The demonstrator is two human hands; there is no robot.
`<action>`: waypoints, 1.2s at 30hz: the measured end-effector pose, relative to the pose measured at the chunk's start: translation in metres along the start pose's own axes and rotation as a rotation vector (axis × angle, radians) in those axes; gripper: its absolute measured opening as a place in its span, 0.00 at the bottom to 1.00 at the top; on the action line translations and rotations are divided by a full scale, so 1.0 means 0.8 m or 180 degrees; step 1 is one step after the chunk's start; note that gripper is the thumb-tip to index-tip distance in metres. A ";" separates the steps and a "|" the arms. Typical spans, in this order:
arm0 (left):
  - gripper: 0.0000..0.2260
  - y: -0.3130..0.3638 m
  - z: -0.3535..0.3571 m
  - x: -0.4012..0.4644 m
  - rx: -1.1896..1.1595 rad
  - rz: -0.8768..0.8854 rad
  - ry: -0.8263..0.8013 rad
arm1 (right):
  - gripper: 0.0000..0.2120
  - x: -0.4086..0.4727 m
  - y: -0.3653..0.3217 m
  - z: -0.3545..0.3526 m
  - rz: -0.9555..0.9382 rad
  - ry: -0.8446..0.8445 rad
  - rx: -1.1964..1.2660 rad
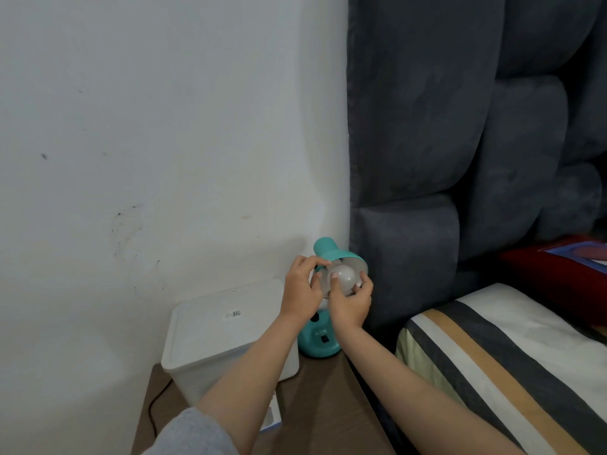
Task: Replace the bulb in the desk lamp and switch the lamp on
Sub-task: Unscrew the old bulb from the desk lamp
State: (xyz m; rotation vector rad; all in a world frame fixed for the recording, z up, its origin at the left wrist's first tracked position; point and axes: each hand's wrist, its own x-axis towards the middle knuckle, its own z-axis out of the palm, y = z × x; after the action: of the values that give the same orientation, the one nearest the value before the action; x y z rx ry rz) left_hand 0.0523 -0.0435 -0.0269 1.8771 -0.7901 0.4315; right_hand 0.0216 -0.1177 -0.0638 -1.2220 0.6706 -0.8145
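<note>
A teal desk lamp stands on a brown bedside table, its shade (pixel 331 252) tipped toward me and its round base (pixel 318 343) showing a black rocker switch (pixel 324 339). A white bulb (pixel 344 277) sits in the mouth of the shade and is unlit. My right hand (pixel 351 300) wraps its thumb and fingers around the bulb from below. My left hand (pixel 302 290) grips the left rim of the shade. The bulb's screw end and the socket are hidden inside the shade.
A white lidded plastic box (pixel 216 336) stands left of the lamp on the table (pixel 328 405), with a small carton (pixel 272 418) at its foot. A black cable (pixel 154 408) runs off the left edge. Padded grey headboard (pixel 427 159) and striped bed (pixel 492 356) lie right.
</note>
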 end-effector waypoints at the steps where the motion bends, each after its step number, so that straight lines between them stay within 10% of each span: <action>1: 0.14 0.000 0.000 0.000 -0.0006 -0.0006 0.0006 | 0.28 0.001 0.000 -0.001 -0.0023 -0.0029 -0.0020; 36: 0.13 -0.001 0.000 -0.003 0.0069 0.0009 0.0031 | 0.26 -0.005 -0.008 -0.009 -0.0042 -0.0104 0.0142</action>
State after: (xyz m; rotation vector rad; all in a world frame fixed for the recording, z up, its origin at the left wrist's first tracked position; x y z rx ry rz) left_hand 0.0512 -0.0429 -0.0289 1.8929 -0.7845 0.4524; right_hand 0.0123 -0.1194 -0.0591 -1.1982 0.6153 -0.8148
